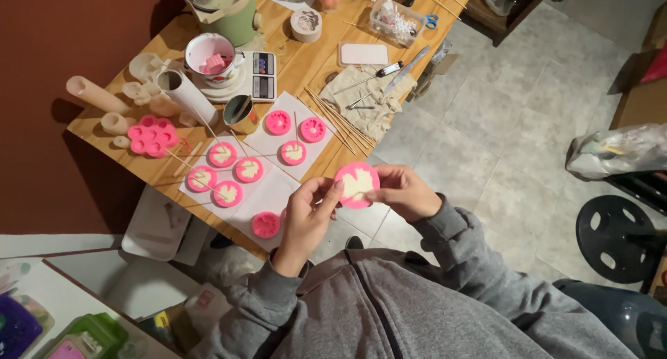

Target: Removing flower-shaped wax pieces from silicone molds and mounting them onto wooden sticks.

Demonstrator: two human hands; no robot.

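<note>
A round pink silicone mould (356, 184) with pale wax filling is held off the wooden table's (306, 67) edge, pinched between both hands: left hand (306, 216) and right hand (406, 192) on opposite rims (face up, both equally near).

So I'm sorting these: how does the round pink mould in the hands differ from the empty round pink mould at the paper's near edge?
The held round pink mould is larger, filled with cream wax and gripped by the left hand and right hand. The empty round pink mould is smaller, unfilled and lies on white paper. Both are round and pink.
</note>
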